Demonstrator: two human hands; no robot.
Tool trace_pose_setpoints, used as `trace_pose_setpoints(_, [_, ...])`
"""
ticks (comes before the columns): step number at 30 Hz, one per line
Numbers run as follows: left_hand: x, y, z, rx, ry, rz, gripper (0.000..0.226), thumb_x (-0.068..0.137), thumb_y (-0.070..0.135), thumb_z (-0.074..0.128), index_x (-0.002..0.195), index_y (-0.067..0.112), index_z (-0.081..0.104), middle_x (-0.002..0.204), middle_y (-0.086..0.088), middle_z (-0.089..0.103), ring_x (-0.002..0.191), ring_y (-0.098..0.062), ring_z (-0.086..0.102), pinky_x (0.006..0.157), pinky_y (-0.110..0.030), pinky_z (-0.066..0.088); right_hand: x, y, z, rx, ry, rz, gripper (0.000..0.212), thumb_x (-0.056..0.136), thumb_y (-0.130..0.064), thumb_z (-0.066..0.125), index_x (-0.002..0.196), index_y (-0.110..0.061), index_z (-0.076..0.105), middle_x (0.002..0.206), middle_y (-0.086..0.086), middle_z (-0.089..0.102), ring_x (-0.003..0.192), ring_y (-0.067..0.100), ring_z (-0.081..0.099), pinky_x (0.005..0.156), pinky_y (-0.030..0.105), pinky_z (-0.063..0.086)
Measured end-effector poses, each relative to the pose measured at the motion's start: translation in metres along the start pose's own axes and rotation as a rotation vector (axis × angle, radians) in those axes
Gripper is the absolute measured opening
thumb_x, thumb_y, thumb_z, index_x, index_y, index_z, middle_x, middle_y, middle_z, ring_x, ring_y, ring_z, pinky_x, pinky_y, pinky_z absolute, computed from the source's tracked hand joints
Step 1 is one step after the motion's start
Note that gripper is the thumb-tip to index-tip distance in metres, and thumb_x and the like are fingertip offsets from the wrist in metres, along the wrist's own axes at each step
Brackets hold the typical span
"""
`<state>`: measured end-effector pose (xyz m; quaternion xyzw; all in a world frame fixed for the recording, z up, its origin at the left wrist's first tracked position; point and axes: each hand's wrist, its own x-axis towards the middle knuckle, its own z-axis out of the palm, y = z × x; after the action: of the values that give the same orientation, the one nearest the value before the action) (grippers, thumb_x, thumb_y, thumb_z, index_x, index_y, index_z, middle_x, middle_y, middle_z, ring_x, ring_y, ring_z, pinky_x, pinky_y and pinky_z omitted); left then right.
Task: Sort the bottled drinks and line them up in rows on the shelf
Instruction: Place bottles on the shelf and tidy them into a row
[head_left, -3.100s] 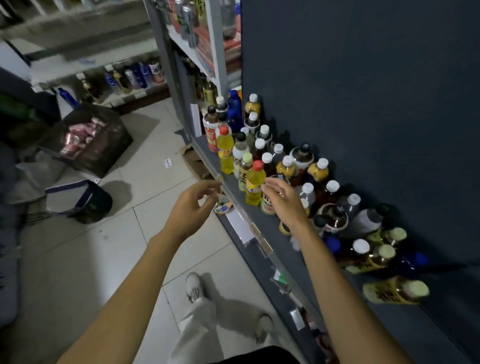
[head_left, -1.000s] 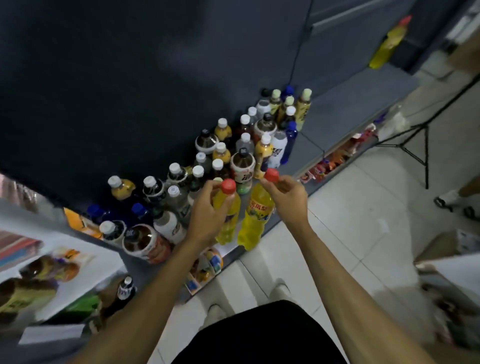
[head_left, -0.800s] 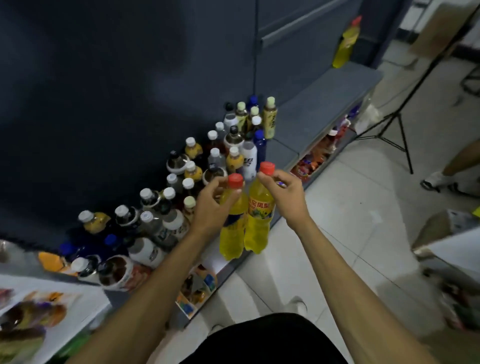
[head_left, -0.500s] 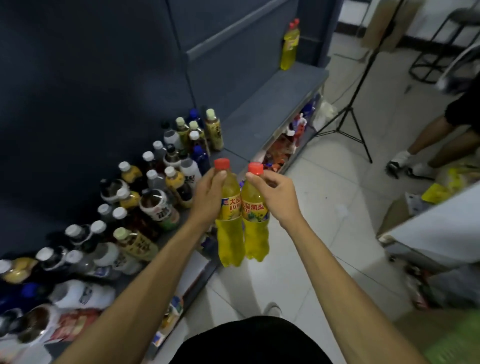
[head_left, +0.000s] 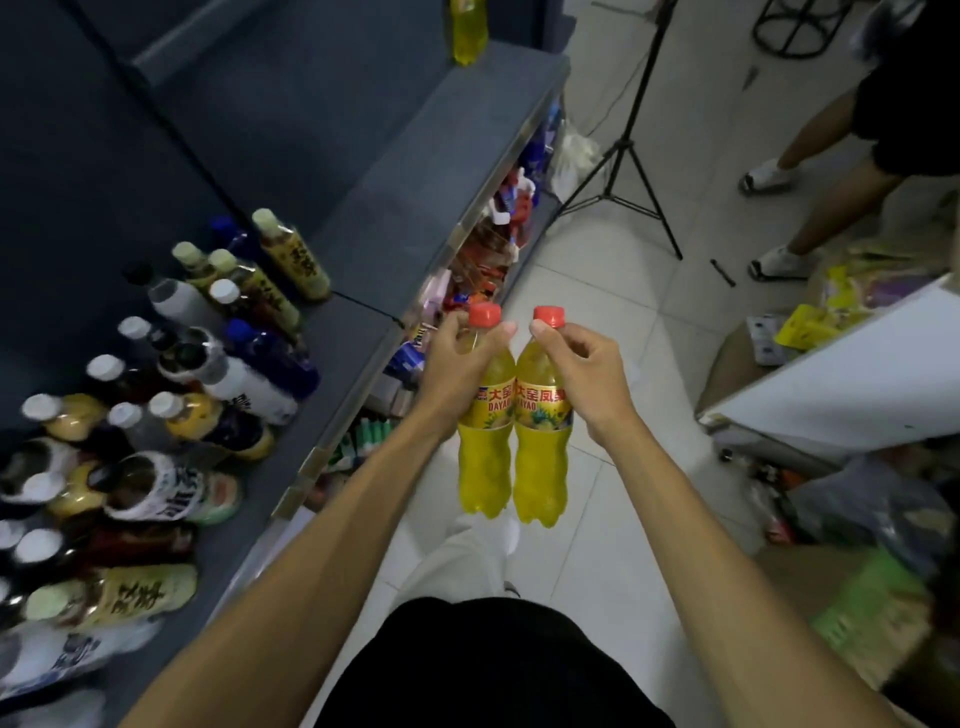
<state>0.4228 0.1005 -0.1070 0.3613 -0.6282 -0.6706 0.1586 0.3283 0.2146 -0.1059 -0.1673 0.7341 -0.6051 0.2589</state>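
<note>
Two yellow bottles (head_left: 511, 447) side by side, L hand (head_left: 460, 364) & R hand (head_left: 584, 371) each gripping one's neck.

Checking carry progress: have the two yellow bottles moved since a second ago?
Yes. Both yellow bottles, held by the left hand and right hand, have left the shelf edge and hang over the floor tiles.

One head-worn wide-angle view, looking steeply down and forward.

It looks from above along both forearms, close to the left hand (head_left: 457, 364) and right hand (head_left: 582, 374), out to the shelf (head_left: 395, 208) running up the left side, the tiled floor (head_left: 597, 291) ahead and a tripod (head_left: 623, 150) farther off. Edges bend with lens distortion.
</note>
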Motion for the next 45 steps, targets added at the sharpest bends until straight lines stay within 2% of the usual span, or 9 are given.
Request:
trace_pose_setpoints(9, [0.145, 0.035, 0.049, -0.103, -0.013, 0.002, 0.03, 0.075, 0.047, 0.07, 0.079, 0.018, 0.062, 0.078, -0.003, 0.063, 0.071, -0.016, 0.06, 0.067, -0.037, 0.052, 0.137, -0.041, -0.039, -0.13, 0.103, -0.071, 0.03, 0.089, -0.04, 0.064, 0.072, -0.015, 0.066, 0.066, 0.001, 0.062, 0.063, 0.008, 0.056, 0.061, 0.032, 0.047])
trace_pose_setpoints(15, [0.224, 0.066, 0.084, -0.072, -0.07, 0.038, 0.039, 0.08, 0.053, 0.061, 0.102, 0.022, 0.069, 0.095, -0.002, 0.071, 0.086, -0.013, 0.066, 0.08, -0.036, 0.055, 0.22, -0.055, -0.069, -0.012, 0.157, -0.012, 0.018, 0.095, -0.03, 0.058, 0.092, -0.015, 0.068, 0.085, 0.001, 0.069, 0.07, 0.001, 0.065, 0.066, 0.02, 0.053])
trace_pose_setpoints(21, [0.311, 0.094, 0.107, -0.03, -0.081, 0.03, 0.023, 0.099, 0.036, 0.046, 0.097, 0.022, 0.065, 0.098, -0.004, 0.07, 0.09, -0.018, 0.066, 0.083, -0.033, 0.054, 0.315, -0.055, -0.071, 0.029, 0.049, -0.015, 0.027, 0.099, -0.032, 0.05, 0.101, -0.009, 0.064, 0.105, 0.022, 0.067, 0.091, 0.029, 0.067, 0.082, 0.041, 0.055])
trace_pose_setpoints(23, [0.344, 0.102, 0.114, 0.003, -0.088, 0.041, 0.03, 0.099, 0.037, 0.045, 0.099, 0.014, 0.064, 0.093, -0.005, 0.07, 0.083, -0.015, 0.067, 0.075, -0.028, 0.054, 0.356, -0.056, -0.071, 0.059, 0.015, -0.024, 0.023, 0.1, -0.03, 0.049, 0.104, -0.014, 0.065, 0.096, 0.01, 0.07, 0.088, 0.017, 0.068, 0.082, 0.034, 0.054])
trace_pose_setpoints(30, [0.448, 0.139, 0.144, -0.075, 0.085, 0.021, 0.032, 0.087, 0.047, 0.061, 0.087, 0.016, 0.068, 0.078, 0.006, 0.072, 0.075, -0.007, 0.065, 0.075, -0.029, 0.051, 0.489, -0.079, -0.076, 0.046, -0.166, -0.058, 0.017, 0.099, -0.024, 0.052, 0.104, -0.017, 0.066, 0.097, -0.001, 0.07, 0.085, -0.002, 0.064, 0.082, 0.019, 0.05])
trace_pose_setpoints(34, [0.496, 0.158, 0.151, -0.101, 0.161, 0.013, 0.013, 0.081, 0.026, 0.073, 0.088, 0.02, 0.064, 0.08, 0.005, 0.072, 0.077, -0.01, 0.065, 0.078, -0.036, 0.051, 0.56, -0.088, -0.074, -0.088, -0.315, -0.078, 0.036, 0.092, -0.046, 0.054, 0.106, -0.016, 0.067, 0.102, 0.009, 0.07, 0.098, 0.023, 0.066, 0.09, 0.046, 0.052])
trace_pose_setpoints(38, [0.54, 0.171, 0.144, -0.153, 0.278, 0.022, 0.02, 0.078, 0.032, 0.076, 0.088, 0.027, 0.06, 0.089, -0.009, 0.069, 0.083, -0.023, 0.068, 0.081, -0.041, 0.054, 0.614, -0.094, -0.063, -0.186, -0.406, -0.137, 0.033, 0.091, -0.051, 0.051, 0.103, -0.023, 0.065, 0.097, -0.001, 0.069, 0.093, 0.015, 0.065, 0.086, 0.045, 0.052])
trace_pose_setpoints(42, [0.589, 0.179, 0.133, -0.125, 0.354, 0.105, 0.025, 0.075, 0.019, 0.08, 0.074, 0.017, 0.055, 0.064, 0.011, 0.057, 0.061, -0.006, 0.056, 0.06, -0.021, 0.048, 0.665, -0.107, -0.05, -0.251, -0.467, -0.258, 0.021, 0.099, -0.037, 0.048, 0.099, -0.021, 0.061, 0.085, -0.006, 0.063, 0.079, 0.008, 0.058, 0.074, 0.031, 0.048])
trace_pose_setpoints(45, [0.635, 0.188, 0.134, -0.092, 0.365, 0.123, 0.03, 0.071, 0.018, 0.083, 0.069, 0.014, 0.053, 0.063, 0.007, 0.051, 0.06, -0.004, 0.046, 0.058, -0.019, 0.041, 0.703, -0.121, -0.039, -0.291, -0.353, -0.337, 0.025, 0.1, -0.033, 0.046, 0.096, -0.014, 0.061, 0.084, 0.001, 0.065, 0.078, 0.014, 0.061, 0.071, 0.033, 0.048])
